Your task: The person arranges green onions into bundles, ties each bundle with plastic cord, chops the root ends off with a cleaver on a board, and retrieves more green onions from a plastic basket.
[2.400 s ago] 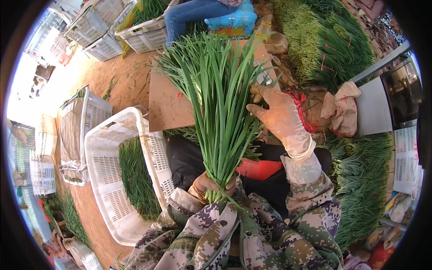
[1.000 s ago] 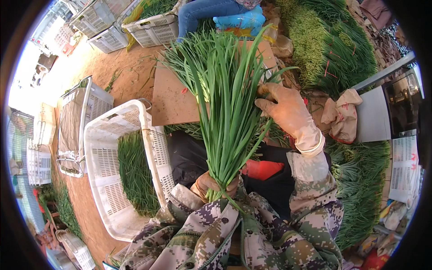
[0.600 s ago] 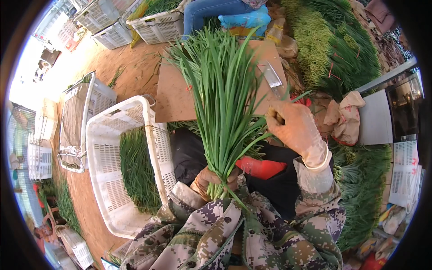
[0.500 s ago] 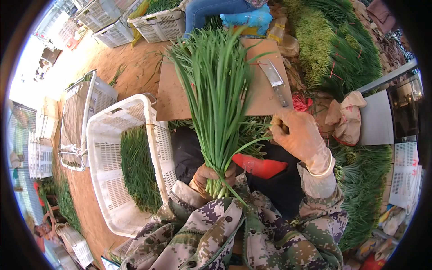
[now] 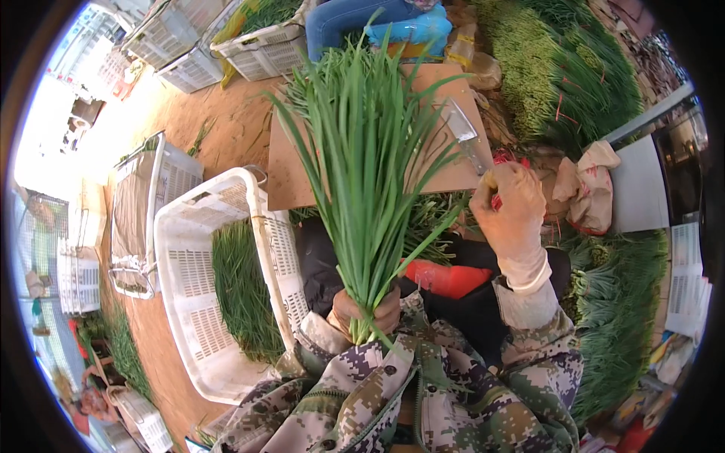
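Observation:
A large bunch of long green stalks (image 5: 366, 181) fans upward, its pale ends low near my jacket. Around its base my left hand (image 5: 364, 311) is wrapped, gloved and closed. To the right of the bunch, my gloved right hand (image 5: 512, 198) is raised, with thumb and fingers curled toward each other and apart from the stalks; between them I make out no stalk. Beyond it lies a knife (image 5: 464, 138) on the brown board (image 5: 291, 177). Red ties (image 5: 507, 156) show just behind my right hand. More stalks lie on the board behind the bunch.
A white crate (image 5: 183, 302) with green stalks inside stands at the left. At the upper right is a big pile of stalks (image 5: 563, 72), with another pile (image 5: 623, 317) at the right. A seated person's jeans (image 5: 332, 26) show at the top, near more crates (image 5: 264, 54).
My right hand has moved away from the leaves, to the right, and its fingers have curled. The knife has come into full view. My left hand still grips the bunch.

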`<control>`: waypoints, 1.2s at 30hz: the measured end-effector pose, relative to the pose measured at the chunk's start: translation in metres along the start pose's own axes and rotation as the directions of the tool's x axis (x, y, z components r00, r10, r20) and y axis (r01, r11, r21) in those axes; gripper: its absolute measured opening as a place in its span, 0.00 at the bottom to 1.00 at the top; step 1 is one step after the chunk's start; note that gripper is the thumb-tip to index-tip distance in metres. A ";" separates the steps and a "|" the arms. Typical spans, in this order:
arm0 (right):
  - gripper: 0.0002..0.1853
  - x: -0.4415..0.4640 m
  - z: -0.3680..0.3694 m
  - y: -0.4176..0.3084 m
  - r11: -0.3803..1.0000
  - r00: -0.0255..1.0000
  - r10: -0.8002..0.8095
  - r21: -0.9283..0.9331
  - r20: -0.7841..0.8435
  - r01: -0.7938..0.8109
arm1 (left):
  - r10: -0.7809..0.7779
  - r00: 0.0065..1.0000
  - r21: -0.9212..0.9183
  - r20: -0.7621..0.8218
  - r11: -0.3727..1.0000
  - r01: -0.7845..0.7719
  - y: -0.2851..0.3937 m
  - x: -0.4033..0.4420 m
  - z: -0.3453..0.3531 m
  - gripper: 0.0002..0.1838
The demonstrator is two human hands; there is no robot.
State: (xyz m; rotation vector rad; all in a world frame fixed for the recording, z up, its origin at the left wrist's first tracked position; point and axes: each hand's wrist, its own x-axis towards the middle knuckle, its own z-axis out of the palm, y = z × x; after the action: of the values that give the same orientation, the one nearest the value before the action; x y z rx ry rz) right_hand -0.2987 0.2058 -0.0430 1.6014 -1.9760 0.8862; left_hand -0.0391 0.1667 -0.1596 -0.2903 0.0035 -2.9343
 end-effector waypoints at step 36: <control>0.20 -0.115 0.035 -0.038 0.577 0.510 -0.077 0.456 0.857 -0.678 | 0.368 0.820 0.733 -0.439 0.675 0.089 0.028 0.002 -0.040 0.22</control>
State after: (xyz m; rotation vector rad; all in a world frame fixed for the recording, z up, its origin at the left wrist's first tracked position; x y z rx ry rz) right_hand -0.2334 0.2552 -0.1395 2.4870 -2.8942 1.4891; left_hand -0.0437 0.1383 -0.1988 0.6691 -0.9902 -2.4607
